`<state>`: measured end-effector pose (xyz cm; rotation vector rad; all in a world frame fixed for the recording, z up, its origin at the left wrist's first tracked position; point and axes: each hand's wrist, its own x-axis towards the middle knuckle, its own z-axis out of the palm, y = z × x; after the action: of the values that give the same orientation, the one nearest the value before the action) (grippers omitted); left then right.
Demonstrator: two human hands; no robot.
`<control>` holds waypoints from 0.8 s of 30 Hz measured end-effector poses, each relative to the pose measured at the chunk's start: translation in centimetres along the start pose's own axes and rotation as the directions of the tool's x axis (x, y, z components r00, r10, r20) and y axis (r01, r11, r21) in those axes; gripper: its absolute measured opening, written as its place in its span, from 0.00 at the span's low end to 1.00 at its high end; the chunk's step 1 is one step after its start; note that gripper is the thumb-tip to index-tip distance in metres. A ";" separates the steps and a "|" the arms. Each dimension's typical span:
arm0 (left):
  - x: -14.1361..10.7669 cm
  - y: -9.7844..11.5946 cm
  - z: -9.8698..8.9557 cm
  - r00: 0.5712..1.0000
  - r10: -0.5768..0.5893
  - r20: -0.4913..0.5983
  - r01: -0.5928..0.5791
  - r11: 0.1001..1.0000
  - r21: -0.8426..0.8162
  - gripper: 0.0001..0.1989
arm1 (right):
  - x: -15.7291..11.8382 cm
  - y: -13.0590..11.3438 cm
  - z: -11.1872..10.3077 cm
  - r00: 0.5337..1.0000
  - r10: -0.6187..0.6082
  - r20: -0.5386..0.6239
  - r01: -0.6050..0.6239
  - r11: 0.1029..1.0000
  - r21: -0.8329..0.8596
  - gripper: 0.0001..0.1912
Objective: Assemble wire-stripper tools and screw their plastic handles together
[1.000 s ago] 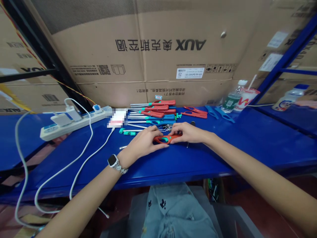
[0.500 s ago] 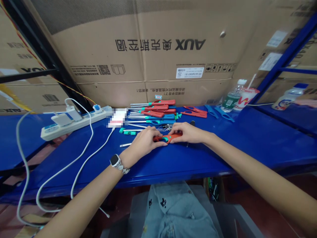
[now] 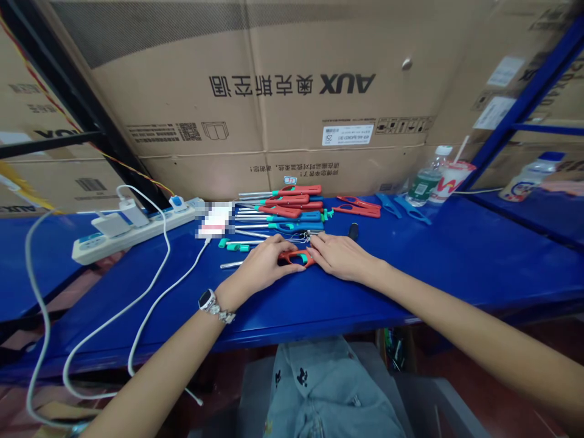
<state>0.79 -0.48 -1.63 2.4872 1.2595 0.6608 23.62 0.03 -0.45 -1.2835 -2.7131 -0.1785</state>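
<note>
A red-orange long-nosed lighter (image 3: 306,258) with a green trigger lies across the blue tabletop in front of me. My left hand (image 3: 269,261) pinches it near the trigger, thumb below and fingers above. A metal tube (image 3: 232,265) sticks out to the left from under that hand. Over the handle end, my right hand (image 3: 340,255) rests palm down with its fingers pressed on the lighter, hiding much of the handle. Just beyond my hands lie thin metal rods and wires (image 3: 303,238). A black-handled tool (image 3: 353,231) lies behind my right hand, its shaft hidden.
Several red lighters (image 3: 296,199) and blue lighters (image 3: 298,227) are piled behind my hands. Green caps (image 3: 238,247) lie left, red shells (image 3: 358,207) and blue shells (image 3: 413,210) right. A power strip (image 3: 137,228), white cables, a bottle (image 3: 424,182) and a cup (image 3: 451,182) stand around.
My right hand has turned flatter, its fingers now lying over the lighter's handle instead of pinching it from above and below. The left hand keeps its grip with little movement.
</note>
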 end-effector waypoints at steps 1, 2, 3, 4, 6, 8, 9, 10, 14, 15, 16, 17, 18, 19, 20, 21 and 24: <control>0.0 0.0 -0.1 1.000 -0.004 0.004 0.003 1.000 0.018 0.21 | 0.0 0.0 0.0 1.000 -0.003 -0.009 0.003 0.999 -0.035 0.21; 0.0 0.0 -0.2 1.000 -0.004 0.008 0.003 0.999 0.035 0.21 | 0.0 0.1 -0.1 1.000 -0.006 -0.023 0.005 0.998 -0.066 0.22; 0.0 0.0 -0.4 1.000 0.000 0.007 -0.001 0.999 0.043 0.20 | -0.1 0.2 -0.1 0.999 -0.010 -0.039 0.007 0.996 -0.092 0.23; 0.0 0.0 -0.6 1.000 0.011 0.003 -0.011 0.999 0.040 0.18 | -0.2 0.2 -0.1 0.998 -0.017 -0.056 0.011 0.994 -0.113 0.24; 0.1 0.0 -1.1 0.999 0.049 -0.007 -0.049 0.999 0.010 0.14 | -0.3 0.3 -0.1 0.996 -0.042 -0.082 0.030 0.991 -0.132 0.27; 0.1 -0.2 -1.5 0.995 0.102 -0.014 -0.102 0.995 -0.017 0.11 | -0.4 0.4 0.0 0.992 -0.084 -0.094 0.072 0.990 -0.119 0.28; 0.1 -0.3 -1.7 0.992 0.127 -0.010 -0.127 0.992 -0.015 0.11 | -0.5 0.4 0.0 0.989 -0.107 -0.101 0.097 0.990 -0.100 0.28; 0.1 -0.4 -1.8 0.989 0.147 -0.004 -0.147 0.989 -0.004 0.11 | -0.5 0.5 0.0 0.986 -0.126 -0.108 0.118 0.990 -0.074 0.27; 0.0 -0.5 -2.1 0.980 0.199 0.010 -0.199 0.977 0.078 0.12 | -0.6 1.0 -0.1 0.985 -0.124 -0.119 0.132 0.989 0.070 0.25; 0.0 -0.5 -2.1 0.977 0.212 0.010 -0.212 0.972 0.098 0.13 | -0.7 1.1 -0.1 0.985 -0.123 -0.119 0.135 0.986 0.100 0.24; 0.0 -0.5 -2.1 0.975 0.224 0.011 -0.224 0.968 0.116 0.13 | -0.7 1.2 -0.1 0.984 -0.129 -0.120 0.144 0.982 0.124 0.23; -0.1 -0.4 -2.1 0.973 0.232 0.012 -0.231 0.964 0.131 0.13 | -0.8 1.2 -0.1 0.982 -0.141 -0.122 0.158 0.977 0.142 0.22; -0.1 -0.4 -2.1 0.971 0.237 0.013 -0.237 0.961 0.143 0.14 | -0.9 1.3 -0.1 0.980 -0.153 -0.125 0.171 0.973 0.155 0.22; -0.1 -0.3 -2.1 0.971 0.239 0.013 -0.239 0.959 0.152 0.14 | -0.9 1.3 -0.1 0.979 -0.160 -0.130 0.180 0.969 0.168 0.22; -0.1 -0.2 -2.1 0.971 0.240 0.013 -0.239 0.958 0.157 0.14 | -1.0 1.3 -0.1 0.978 -0.161 -0.136 0.184 0.966 0.182 0.22; -0.2 -0.2 -2.1 0.971 0.241 0.012 -0.239 0.958 0.159 0.14 | -1.0 1.4 0.0 0.977 -0.160 -0.142 0.186 0.963 0.197 0.23; -0.4 0.0 -2.2 0.974 0.228 0.008 -0.226 0.962 0.156 0.13 | -1.0 1.4 0.1 0.972 -0.172 -0.162 0.208 0.949 0.237 0.24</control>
<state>-0.53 -0.68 0.13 2.7896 1.0751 0.6500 25.33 0.20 -0.67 -0.9044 -2.6325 0.0563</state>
